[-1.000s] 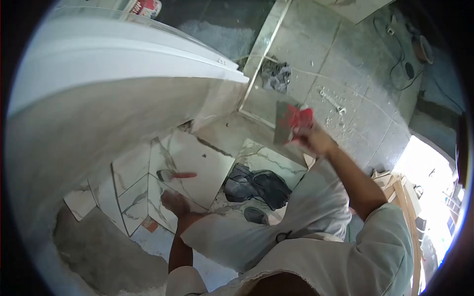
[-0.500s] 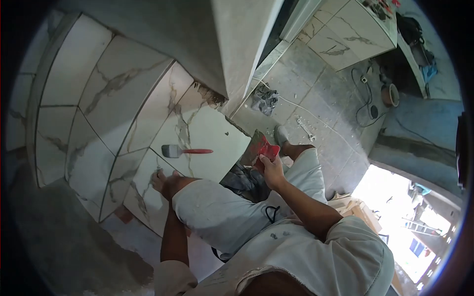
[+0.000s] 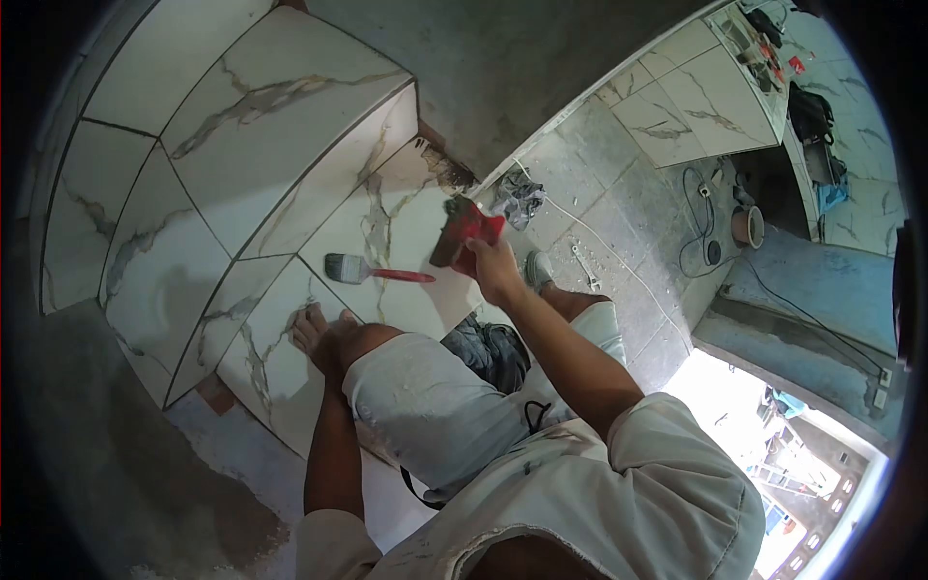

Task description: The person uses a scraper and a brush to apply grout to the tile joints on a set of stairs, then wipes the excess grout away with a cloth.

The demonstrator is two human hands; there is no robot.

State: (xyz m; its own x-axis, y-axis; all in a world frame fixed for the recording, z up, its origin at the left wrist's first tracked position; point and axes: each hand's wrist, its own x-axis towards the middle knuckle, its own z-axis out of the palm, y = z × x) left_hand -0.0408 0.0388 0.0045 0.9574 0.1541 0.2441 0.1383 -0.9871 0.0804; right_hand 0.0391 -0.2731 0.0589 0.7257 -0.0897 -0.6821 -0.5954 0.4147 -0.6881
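Note:
My right hand point(image 3: 497, 273) is closed around a red-handled scraper point(image 3: 466, 230) with a wide, dirty blade. It holds the scraper near the right edge of a white marble-patterned tile step point(image 3: 411, 215); whether the blade touches the tile I cannot tell. My left hand point(image 3: 322, 336) rests on the tile beside my knee, fingers stretched out and holding nothing. Between the hands a paintbrush point(image 3: 379, 272) with a red handle and grey bristles lies on the tile.
A tiled riser and upper step point(image 3: 261, 97) rise at the left. A grey wall corner point(image 3: 474, 159) juts in ahead. Crumpled dark plastic point(image 3: 520, 198), a wrench point(image 3: 586, 268), a white cord and debris lie on the right floor. A black cable point(image 3: 710, 217) and a bucket point(image 3: 747, 226) stand farther right.
My right hand has carried the scraper left and forward, from above the dark bundle to over the tile. My left hand stays on the tile. The camera view has shifted.

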